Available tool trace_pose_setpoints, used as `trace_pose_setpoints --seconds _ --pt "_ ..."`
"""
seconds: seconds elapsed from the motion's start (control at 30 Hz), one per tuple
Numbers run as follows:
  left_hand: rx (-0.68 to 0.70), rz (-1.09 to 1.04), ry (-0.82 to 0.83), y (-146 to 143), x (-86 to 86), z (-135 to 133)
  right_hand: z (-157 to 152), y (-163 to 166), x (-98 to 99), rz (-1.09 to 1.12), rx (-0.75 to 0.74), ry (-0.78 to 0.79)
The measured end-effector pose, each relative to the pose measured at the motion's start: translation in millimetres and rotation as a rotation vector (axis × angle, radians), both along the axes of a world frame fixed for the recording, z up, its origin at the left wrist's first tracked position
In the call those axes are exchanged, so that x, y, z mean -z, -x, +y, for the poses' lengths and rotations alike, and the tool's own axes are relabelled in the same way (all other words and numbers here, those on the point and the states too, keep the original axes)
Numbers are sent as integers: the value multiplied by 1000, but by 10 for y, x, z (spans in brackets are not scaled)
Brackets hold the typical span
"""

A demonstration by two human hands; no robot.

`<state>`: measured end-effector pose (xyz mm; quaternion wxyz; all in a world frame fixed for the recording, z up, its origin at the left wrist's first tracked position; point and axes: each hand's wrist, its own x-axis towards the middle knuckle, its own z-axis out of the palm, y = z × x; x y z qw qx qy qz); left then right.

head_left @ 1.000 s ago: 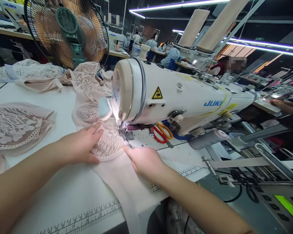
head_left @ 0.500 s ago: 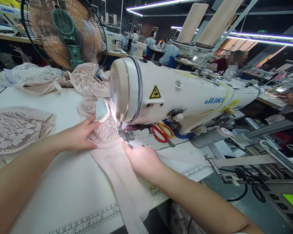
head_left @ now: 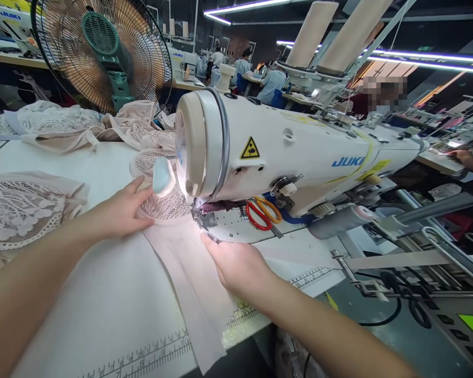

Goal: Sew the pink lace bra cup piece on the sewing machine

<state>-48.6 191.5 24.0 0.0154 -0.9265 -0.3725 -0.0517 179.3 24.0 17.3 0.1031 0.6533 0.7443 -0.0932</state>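
A beige lace garment piece point(head_left: 167, 206) with a plain fabric panel point(head_left: 193, 273) lies under the presser foot point(head_left: 199, 212) of a white JUKI sewing machine point(head_left: 291, 147). My left hand point(head_left: 120, 210) rests on the lace left of the needle area, thumb and fingers apart. Close in front of the presser foot, my right hand point(head_left: 240, 262) is closed at the panel's right edge; most of its fingers are hidden. A small metal part point(head_left: 209, 234) shows by its fingertip. A pale blue-white pad point(head_left: 163, 177) sits over the lace beside the machine head.
Scissors with red and orange handles point(head_left: 262, 214) lie on the machine bed. More lace pieces lie at left point(head_left: 23, 210) and behind point(head_left: 59, 118). A large fan point(head_left: 102, 52) stands at the back. A grey thread cone point(head_left: 341, 220) lies right; printed rulers point(head_left: 142, 362) mark the table.
The lace and panel have moved away from me, and the panel's strip end now shows at the table edge. My left hand has shifted slightly forward. My right hand sits slightly farther right.
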Motion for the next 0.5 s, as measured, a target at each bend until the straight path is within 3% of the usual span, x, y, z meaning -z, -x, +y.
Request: trace_pose_setpoints --seconds 0.07,0.13,0.23,0.3,0.4,0.5 --pt "-19 -54 -79 -123 -75 -250 -104 -88 40 48 -34 -67" --pt "73 -153 -158 -298 -99 -629 -219 -191 67 129 -101 -119" --pt "436 -184 -158 -541 25 -1203 -375 -342 79 299 -242 -178" --pt "536 -82 -65 -634 155 -1435 -453 -419 82 377 -298 -196" --pt "529 81 45 -668 272 -1496 -524 -487 101 411 -327 -188" --pt "522 166 56 -649 260 -1392 -545 -507 128 415 -358 -189"
